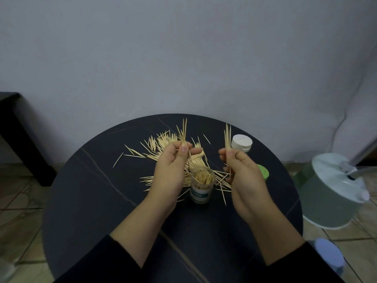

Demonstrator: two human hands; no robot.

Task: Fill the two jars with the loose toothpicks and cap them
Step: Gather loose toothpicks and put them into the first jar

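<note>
An open clear jar (201, 185) stands upright between my hands, holding several toothpicks, no cap on it. My left hand (171, 170) pinches a small bunch of toothpicks (183, 132) that point up. My right hand (242, 174) pinches another bunch of toothpicks (227, 137), also upright. Loose toothpicks (161, 144) lie scattered on the round dark table (98, 201) behind and around the jar. A second jar with a white cap (241, 142) stands at the back right. A green cap (263, 172) shows just past my right hand, partly hidden.
A pale green round appliance (334, 193) sits on the floor to the right of the table. A blue-topped object (330, 254) is at the lower right. A dark piece of furniture (18, 135) stands at the left, and a wall rises close behind.
</note>
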